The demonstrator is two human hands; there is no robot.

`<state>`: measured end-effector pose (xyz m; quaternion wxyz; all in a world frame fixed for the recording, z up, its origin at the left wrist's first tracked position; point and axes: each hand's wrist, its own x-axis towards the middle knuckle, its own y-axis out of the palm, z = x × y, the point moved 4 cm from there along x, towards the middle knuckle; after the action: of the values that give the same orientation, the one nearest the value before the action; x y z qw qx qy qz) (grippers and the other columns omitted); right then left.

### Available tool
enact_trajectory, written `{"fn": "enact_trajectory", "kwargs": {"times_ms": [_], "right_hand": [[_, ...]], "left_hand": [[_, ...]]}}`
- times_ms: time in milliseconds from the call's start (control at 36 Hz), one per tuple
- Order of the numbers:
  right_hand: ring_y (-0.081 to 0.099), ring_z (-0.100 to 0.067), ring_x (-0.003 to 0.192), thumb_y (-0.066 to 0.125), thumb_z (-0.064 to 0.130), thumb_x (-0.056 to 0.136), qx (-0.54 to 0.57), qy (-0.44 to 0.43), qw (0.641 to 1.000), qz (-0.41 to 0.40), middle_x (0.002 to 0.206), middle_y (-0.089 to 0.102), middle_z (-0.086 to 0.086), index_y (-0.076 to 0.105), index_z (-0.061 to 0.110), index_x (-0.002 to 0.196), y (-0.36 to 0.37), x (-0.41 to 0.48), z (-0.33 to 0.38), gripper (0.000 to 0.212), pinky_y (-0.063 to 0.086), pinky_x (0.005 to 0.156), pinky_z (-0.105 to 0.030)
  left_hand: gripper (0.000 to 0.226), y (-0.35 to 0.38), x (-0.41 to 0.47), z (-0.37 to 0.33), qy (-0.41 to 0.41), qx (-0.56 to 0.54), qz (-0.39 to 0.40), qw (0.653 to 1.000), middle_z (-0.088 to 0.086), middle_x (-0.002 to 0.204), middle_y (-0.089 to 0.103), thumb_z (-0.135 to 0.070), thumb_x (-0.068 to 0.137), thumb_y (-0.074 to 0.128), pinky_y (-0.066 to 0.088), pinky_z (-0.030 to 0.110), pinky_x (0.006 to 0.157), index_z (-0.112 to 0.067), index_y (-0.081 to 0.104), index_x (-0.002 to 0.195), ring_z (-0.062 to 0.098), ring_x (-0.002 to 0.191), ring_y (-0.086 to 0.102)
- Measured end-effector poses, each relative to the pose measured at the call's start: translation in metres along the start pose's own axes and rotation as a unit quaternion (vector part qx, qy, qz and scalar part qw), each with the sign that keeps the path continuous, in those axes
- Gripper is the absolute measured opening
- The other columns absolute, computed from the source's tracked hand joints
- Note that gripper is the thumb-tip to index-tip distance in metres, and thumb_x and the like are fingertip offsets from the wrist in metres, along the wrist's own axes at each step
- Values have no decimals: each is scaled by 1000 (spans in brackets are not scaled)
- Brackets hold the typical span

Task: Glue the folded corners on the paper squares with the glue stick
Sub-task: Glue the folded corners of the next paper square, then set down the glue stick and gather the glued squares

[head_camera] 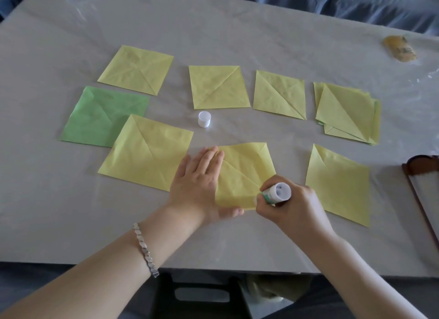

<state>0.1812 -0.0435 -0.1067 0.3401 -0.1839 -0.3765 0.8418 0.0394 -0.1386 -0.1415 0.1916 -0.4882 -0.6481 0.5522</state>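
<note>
Yellow square [244, 171], corner beneath right hand [293, 208], glue stick [279, 193]

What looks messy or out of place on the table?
Not much. One green square sits among yellow ones, with a yellow square overlapping its corner. The stack at the right is fanned unevenly. The white cap stands loose between the papers.

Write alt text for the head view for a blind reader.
A person's right hand applies a glue stick to the near corner of a yellow paper square that the left hand holds flat on a grey table. A white cap stands among other folded yellow squares and a green square.
</note>
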Motion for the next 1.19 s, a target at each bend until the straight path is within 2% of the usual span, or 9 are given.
{"fn": "enact_trajectory", "kwargs": {"times_ms": [83,389,722,806,889,972,1083,1139,1194], "right_hand": [[42,-11,52,72,18,66,10,22,1000,-11,59,54,15,57,23,65,-11,-2,-12,15,37,47,-26],[49,-17,57,67,13,68,35,70,995,-54,59,60,-5,60,16,64,-34,2,-17,9,38,48,-18],[46,-7,51,69,14,71,57,59,996,-35,57,58,1,60,17,68,-12,7,-10,10,36,46,-15],[46,-8,51,70,15,73,51,71,995,-55,58,59,2,61,24,68,-25,7,-18,13,37,46,-13],[49,-8,45,68,18,80,129,79,986,-76,60,62,1,62,33,78,-39,10,-21,16,41,48,-12],[57,-11,50,62,11,85,191,43,974,-116,70,66,6,61,35,91,-52,16,-16,25,48,57,-19],[55,0,72,73,14,78,226,16,970,-87,85,58,14,57,44,100,-58,30,-9,40,44,71,-11],[52,1,82,70,28,78,277,9,960,-37,102,54,9,56,46,106,-55,38,-3,36,43,77,-11],[49,1,74,60,22,86,301,-7,952,-61,105,55,1,61,39,104,-55,50,5,25,41,68,-7]], "left_hand": [[123,0,0,0,2,2,2,1000,-9,156,-18,-82,64,51,-12,33,115,-21,-15,149,9,143,-16],[119,-1,0,-1,-5,10,4,1000,-8,155,-20,-76,69,54,-13,34,114,-21,-15,149,9,143,-19],[120,0,1,-1,-10,21,14,1000,-8,155,-22,-77,70,52,-13,35,114,-19,-17,148,10,142,-20],[119,0,0,-2,-5,21,16,1000,-6,155,-22,-77,71,51,-14,35,114,-19,-19,148,12,142,-21],[118,0,0,-2,1,17,16,1000,-5,155,-23,-74,72,53,-14,37,114,-20,-19,148,13,142,-24],[116,-2,1,-3,18,13,11,1000,-5,156,-20,-72,74,54,-14,36,115,-19,-18,148,13,141,-25],[116,-6,4,-6,53,19,5,998,-5,158,-14,-71,74,55,-10,38,117,-18,-15,149,12,143,-21],[116,-6,6,-7,64,23,5,998,-5,158,-12,-70,73,57,-9,38,117,-18,-14,149,12,143,-20],[116,-7,7,-7,69,21,9,997,-6,158,-12,-70,72,58,-8,39,117,-20,-13,150,12,143,-19]]}}
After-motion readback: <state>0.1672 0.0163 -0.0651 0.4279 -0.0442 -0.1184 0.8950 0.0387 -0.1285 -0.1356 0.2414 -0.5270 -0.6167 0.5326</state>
